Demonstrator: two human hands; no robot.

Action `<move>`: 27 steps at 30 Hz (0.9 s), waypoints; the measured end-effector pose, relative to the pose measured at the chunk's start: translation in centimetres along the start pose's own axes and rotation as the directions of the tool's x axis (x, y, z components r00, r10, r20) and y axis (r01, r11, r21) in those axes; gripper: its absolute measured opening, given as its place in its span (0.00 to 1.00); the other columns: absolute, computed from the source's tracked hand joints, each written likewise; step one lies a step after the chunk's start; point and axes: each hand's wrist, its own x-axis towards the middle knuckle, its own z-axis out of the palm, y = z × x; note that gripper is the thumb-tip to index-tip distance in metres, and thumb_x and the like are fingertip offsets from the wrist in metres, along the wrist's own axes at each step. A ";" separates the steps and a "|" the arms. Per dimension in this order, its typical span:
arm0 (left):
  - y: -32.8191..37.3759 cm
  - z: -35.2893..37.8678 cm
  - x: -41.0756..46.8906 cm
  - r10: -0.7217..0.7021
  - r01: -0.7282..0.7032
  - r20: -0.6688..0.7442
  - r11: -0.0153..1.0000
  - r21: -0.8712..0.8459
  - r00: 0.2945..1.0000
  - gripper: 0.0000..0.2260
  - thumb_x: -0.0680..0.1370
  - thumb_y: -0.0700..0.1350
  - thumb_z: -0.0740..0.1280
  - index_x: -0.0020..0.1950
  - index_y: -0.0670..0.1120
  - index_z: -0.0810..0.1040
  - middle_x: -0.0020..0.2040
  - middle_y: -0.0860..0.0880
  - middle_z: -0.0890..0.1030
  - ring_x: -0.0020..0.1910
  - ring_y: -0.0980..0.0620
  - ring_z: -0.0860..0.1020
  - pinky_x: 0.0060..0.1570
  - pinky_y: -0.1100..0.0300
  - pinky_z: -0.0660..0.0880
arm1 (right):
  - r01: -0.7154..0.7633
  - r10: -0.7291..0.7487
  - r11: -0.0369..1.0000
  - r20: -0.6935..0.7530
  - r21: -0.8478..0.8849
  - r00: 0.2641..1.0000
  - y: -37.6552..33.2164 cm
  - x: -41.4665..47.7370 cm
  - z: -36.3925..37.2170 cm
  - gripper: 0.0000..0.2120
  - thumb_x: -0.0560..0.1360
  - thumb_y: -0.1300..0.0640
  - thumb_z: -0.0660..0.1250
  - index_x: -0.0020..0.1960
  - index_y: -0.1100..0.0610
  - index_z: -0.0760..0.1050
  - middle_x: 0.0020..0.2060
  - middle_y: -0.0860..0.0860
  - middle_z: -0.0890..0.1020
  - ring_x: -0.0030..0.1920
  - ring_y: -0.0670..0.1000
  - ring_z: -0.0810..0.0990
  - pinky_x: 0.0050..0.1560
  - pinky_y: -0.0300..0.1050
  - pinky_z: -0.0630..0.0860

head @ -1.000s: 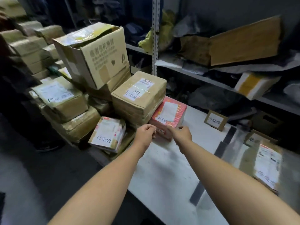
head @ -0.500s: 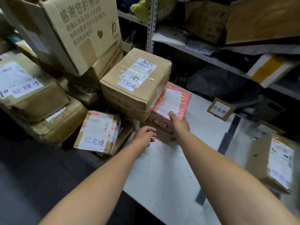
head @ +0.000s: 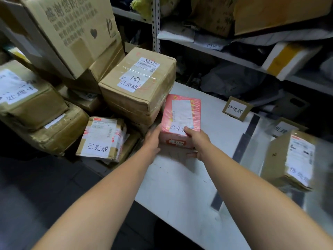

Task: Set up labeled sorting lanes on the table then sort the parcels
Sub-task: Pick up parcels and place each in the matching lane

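A pink parcel (head: 182, 112) with a white label lies on the white table (head: 189, 195), against a brown box (head: 138, 91). My left hand (head: 153, 139) lies flat against the parcel's left side. My right hand (head: 197, 141) grips its near right corner, thumb on top and fingers under the front edge. Two cardboard lane signs stand on the table: one (head: 236, 109) behind the parcel, one (head: 282, 129) further right. Dark tape strips (head: 250, 129) mark lanes. A brown parcel (head: 292, 159) with a label sits at the right.
Taped boxes pile up at the left, among them a small labelled parcel (head: 102, 139) and a large printed carton (head: 72, 31). Metal shelving (head: 155, 24) with bags and cartons runs behind the table. Dark floor lies below the table's left edge.
My left hand went from hanging loosely curled near the parcel to pressing its left side. My right hand closed round the near right corner. The camera moved closer.
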 end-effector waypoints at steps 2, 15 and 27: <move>-0.2 0.6 -0.4 -0.027 0.028 0.059 0.999 -0.016 0.998 0.22 0.78 0.62 0.65 0.66 0.50 0.79 0.57 0.49 0.84 0.48 0.50 0.82 0.47 0.57 0.77 | -0.021 0.022 1.000 0.021 -0.008 1.000 1.2 -1.2 -0.8 0.16 0.78 0.47 0.71 0.64 0.47 0.74 0.56 0.51 0.82 0.46 0.53 0.81 0.49 0.61 0.84; -4.2 -0.5 -6.1 -0.223 0.209 0.118 0.970 0.124 0.968 0.27 0.72 0.69 0.64 0.59 0.50 0.82 0.53 0.44 0.86 0.42 0.45 0.83 0.40 0.56 0.76 | -0.093 0.136 0.966 0.166 -0.241 0.977 5.5 -7.1 -5.5 0.21 0.74 0.44 0.71 0.63 0.52 0.76 0.52 0.51 0.80 0.48 0.55 0.80 0.51 0.57 0.82; -7.1 -1.1 -12.8 -0.278 0.261 0.148 0.957 0.123 0.949 0.24 0.68 0.65 0.69 0.53 0.49 0.82 0.49 0.42 0.85 0.52 0.41 0.78 0.56 0.47 0.66 | -0.046 0.109 0.938 0.167 -0.343 0.980 5.1 -10.2 -7.7 0.21 0.74 0.43 0.65 0.60 0.57 0.77 0.51 0.58 0.83 0.45 0.59 0.84 0.37 0.51 0.83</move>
